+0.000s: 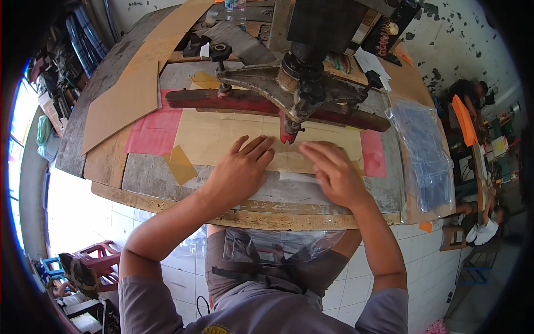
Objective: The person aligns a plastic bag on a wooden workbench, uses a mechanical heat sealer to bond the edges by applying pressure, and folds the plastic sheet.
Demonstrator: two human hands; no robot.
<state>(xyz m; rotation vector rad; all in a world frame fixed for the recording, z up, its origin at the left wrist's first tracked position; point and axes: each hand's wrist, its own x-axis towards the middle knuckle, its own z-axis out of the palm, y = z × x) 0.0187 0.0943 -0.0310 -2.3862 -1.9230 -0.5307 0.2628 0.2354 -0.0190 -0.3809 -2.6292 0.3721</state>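
Observation:
My left hand [242, 170] lies with its fingers stretched out on a tan sheet [206, 133] that covers the middle of the worktable. To its right, my right hand [335, 173] holds its fingers extended over the same sheet, slightly blurred; I cannot tell whether it touches. Neither hand grips anything I can see. Between them, a glossy strip that looks like clear plastic [297, 177] shows along the sheet's near edge. Just beyond my fingertips hangs the press head [306, 83], a metal frame with a red bar [222, 100] across it.
Pink patches [156, 131] flank the tan sheet. Brown cardboard [125, 106] lies at the left, and a stack of clear plastic sheets [421, 156] at the right. More clear plastic [283, 245] rests on my lap. At the far right, other people are near a bench.

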